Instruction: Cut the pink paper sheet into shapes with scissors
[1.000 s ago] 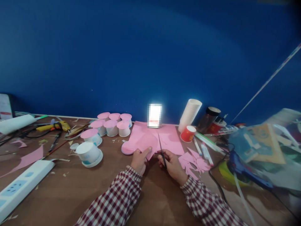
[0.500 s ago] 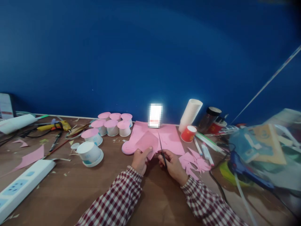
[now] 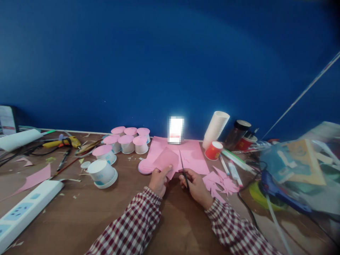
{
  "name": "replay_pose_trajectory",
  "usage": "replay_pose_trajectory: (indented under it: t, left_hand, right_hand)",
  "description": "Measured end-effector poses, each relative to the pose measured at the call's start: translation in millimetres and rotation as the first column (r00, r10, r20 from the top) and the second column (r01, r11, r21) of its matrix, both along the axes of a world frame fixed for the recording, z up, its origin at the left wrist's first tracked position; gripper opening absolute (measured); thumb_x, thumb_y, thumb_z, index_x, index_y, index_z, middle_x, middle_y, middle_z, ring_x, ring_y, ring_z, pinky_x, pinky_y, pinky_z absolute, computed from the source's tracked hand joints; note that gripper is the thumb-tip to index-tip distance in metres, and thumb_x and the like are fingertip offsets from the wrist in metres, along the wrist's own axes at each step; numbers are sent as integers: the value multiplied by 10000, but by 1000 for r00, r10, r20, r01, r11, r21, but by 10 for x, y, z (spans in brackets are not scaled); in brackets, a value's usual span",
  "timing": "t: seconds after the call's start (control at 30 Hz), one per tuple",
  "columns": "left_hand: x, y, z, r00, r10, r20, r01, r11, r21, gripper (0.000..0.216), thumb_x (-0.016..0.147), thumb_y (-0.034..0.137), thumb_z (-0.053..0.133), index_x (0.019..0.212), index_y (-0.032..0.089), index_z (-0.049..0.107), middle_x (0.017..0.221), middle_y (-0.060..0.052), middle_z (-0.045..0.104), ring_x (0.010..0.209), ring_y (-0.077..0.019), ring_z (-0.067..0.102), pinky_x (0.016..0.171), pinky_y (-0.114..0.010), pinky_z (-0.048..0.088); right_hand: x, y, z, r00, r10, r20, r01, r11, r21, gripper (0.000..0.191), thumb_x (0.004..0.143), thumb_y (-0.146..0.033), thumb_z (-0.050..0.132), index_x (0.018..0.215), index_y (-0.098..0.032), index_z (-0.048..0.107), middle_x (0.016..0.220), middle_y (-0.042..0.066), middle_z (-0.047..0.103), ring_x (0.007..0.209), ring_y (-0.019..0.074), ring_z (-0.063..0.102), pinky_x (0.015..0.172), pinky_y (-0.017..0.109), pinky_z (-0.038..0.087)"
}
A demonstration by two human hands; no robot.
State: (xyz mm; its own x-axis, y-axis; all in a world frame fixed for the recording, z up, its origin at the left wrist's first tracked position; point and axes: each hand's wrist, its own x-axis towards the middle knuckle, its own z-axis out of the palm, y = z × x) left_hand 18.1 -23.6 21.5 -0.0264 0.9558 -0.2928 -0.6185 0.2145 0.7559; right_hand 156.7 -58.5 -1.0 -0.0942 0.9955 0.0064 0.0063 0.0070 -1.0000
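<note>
Pink paper [image 3: 166, 161], pinched at its near edge by your left hand [image 3: 159, 181], may flex and skew the scissors [image 3: 183, 169] gripped in your right hand [image 3: 195, 184].

Left hand [image 3: 158, 181] and right hand [image 3: 195, 184] side by side over counter [image 3: 79, 219], close together. Paper piece [image 3: 165, 161] in left hand, rising behind it. Scissors [image 3: 183, 169] in right hand, blades pointing away, just right of paper piece. Large sheet [image 3: 195, 156] flat on counter behind both hands. Cluster of upturned cups [image 3: 127, 140] behind and left. Single cup [image 3: 101, 172] left of left hand; power strip [image 3: 26, 209] farther left. Scrap pile [image 3: 220, 182] just right of right hand; markers [image 3: 232, 171] beyond it. Cup stack [image 3: 216, 127] behind and right.
</note>
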Motion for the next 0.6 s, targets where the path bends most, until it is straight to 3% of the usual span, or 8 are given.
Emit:
replay_pose_trajectory:
  t: [0.6]
  left_hand:
    - [-3,-14,42,1000,8,-2,-8,999,-41,255,498,175,809,651,136,608,523,-4,607,577,-130,606,477,-185,422]
  right_hand:
    - [5,-3,-2,1000,3,17,-3,1000,6,308,820,-377,592,1044,-168,565,618,-33,542,534,97,504,501,215,409]
